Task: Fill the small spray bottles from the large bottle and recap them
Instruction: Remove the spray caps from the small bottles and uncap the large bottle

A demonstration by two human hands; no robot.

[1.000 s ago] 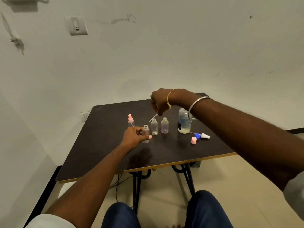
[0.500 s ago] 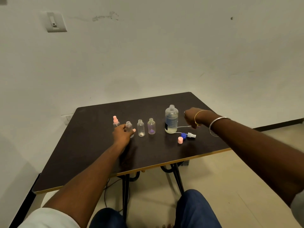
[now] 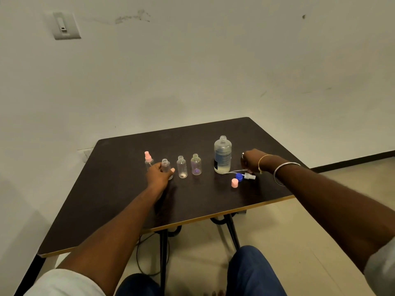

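Observation:
Several small clear spray bottles stand in a row on the dark table [image 3: 119, 201]. The leftmost small bottle [image 3: 148, 160] wears a pink spray top. My left hand [image 3: 159, 174] grips the uncapped bottle [image 3: 165, 163] beside it. To the right stand another uncapped clear bottle [image 3: 182, 167] and a purple-tinted one [image 3: 196, 165]. The large bottle [image 3: 222, 155] is upright and open, partly filled. Right of it, my right hand [image 3: 251, 160] is curled low over the table around a spray head, whose thin white tube [image 3: 240, 170] sticks out to the left. The head itself is hidden.
A blue spray head [image 3: 243, 176] with a white nozzle and a pink cap [image 3: 234, 183] lie in front of the large bottle. The table's front edge runs close to them. A wall switch [image 3: 64, 25] is at the upper left. Cables hang under the table, above my knees.
My right hand carried the spray head from above the small bottles, past the large bottle, down to the table on its right. My left hand kept its grip on the uncapped bottle.

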